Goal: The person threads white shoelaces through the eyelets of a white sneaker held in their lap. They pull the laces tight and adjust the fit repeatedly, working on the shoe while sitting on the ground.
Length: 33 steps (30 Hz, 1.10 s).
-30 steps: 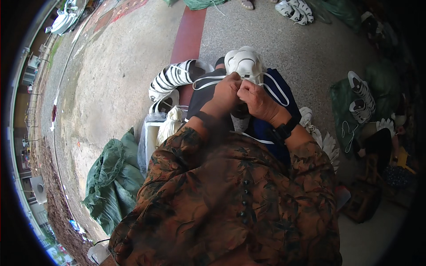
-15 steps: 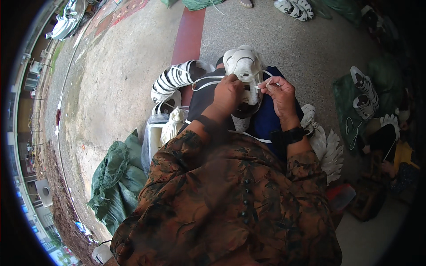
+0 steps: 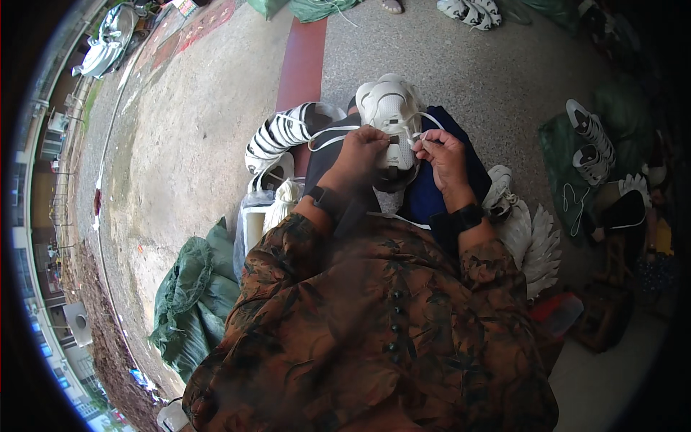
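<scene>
A white sneaker rests on my lap over dark blue cloth, toe pointing away from me. My left hand pinches a white lace at the shoe's eyelets, and the lace runs off to the left. My right hand grips the other end of the lace on the shoe's right side. Both wrists carry dark bands. My patterned brown shirt fills the lower part of the view.
A black-and-white striped shoe lies left of my knees, with a bundle of white laces in a box below it. A green sack sits at lower left. More white shoes lie right on green cloth, and white feathery pieces beside my right arm.
The white sneaker has come up into fuller view. My hands have moved apart, the right one out to the shoe's right side, and the lace is now drawn out sideways.
</scene>
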Available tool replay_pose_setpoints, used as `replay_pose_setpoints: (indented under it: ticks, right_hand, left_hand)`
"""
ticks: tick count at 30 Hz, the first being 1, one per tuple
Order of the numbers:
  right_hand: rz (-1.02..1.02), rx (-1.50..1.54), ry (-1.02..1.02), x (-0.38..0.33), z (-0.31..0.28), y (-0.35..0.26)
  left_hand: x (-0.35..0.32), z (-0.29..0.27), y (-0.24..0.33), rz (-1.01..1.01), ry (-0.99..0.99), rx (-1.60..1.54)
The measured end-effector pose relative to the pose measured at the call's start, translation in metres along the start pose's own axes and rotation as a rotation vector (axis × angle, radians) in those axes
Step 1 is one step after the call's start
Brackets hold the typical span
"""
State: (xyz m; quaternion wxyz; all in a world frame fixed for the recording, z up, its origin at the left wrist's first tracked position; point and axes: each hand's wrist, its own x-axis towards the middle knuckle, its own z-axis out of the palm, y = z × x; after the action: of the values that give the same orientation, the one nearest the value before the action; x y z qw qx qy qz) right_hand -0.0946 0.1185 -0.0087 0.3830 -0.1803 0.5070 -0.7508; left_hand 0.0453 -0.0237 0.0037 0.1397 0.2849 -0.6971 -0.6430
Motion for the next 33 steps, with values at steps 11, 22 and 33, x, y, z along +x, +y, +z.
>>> replay_pose_setpoints:
  ticks: [11, 22, 33]
  right_hand:
    - [-0.408, -1.039, -0.003, 0.009, 0.029, -0.008]
    - [-0.456, -1.624, -0.095, 0.004, 0.052, -0.035]
    - [-0.48, -1.742, -0.145, 0.007, 0.063, -0.031]
  left_hand:
    - [0.0, 0.005, -0.011, 0.007, -0.021, -0.26]
    - [0.002, 0.003, -0.015, 0.062, -0.029, -0.247]
    - [0.001, 0.001, -0.017, 0.106, -0.027, -0.217]
